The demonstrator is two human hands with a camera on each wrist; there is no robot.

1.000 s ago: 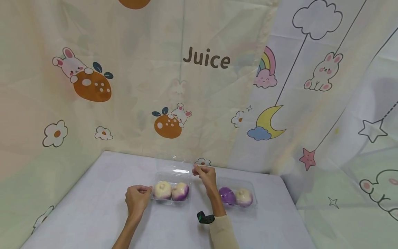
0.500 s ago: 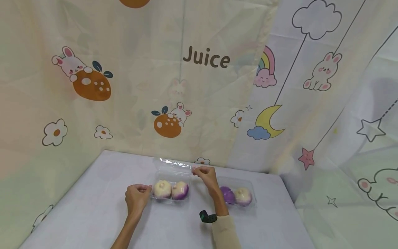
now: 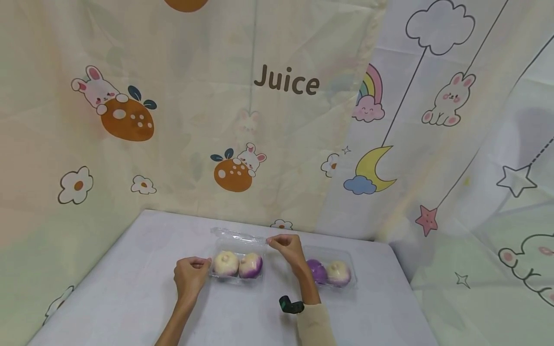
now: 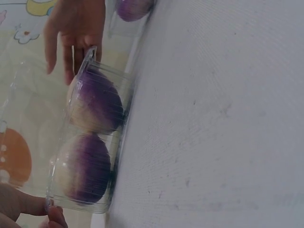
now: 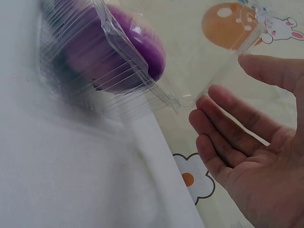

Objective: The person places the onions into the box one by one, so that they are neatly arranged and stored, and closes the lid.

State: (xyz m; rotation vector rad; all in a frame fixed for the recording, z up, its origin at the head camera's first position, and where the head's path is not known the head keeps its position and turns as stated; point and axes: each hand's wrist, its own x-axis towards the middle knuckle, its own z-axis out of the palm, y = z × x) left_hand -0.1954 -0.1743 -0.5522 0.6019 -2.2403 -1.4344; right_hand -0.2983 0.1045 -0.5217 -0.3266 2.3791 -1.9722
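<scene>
A clear plastic clamshell box (image 3: 238, 279) sits on the table with two round, purple-and-cream turnips (image 3: 226, 263) side by side in it. Its hinged lid (image 3: 238, 235) stands raised at the back, leaning over the turnips. At the box's left end, my left hand (image 3: 189, 278) pinches the rim between thumb and fingers; the left wrist view shows the thumb (image 4: 33, 204) on that corner. My right hand (image 3: 289, 249) holds the lid's right edge between thumb and fingers. In the right wrist view, the thumb (image 5: 266, 71) lies along that edge, opposite the fingers.
A second clear box (image 3: 331, 252) with two turnips (image 3: 339, 273) stands to the right, partly behind the right forearm. A white cloth-covered table (image 3: 242, 317) meets a printed curtain (image 3: 182, 192) at the back. A dark wrist camera (image 3: 291, 305) sits on the right wrist.
The lid has tilted forward and down from a more upright position. My right hand has lowered slightly with it. My left hand stays at the box's left end.
</scene>
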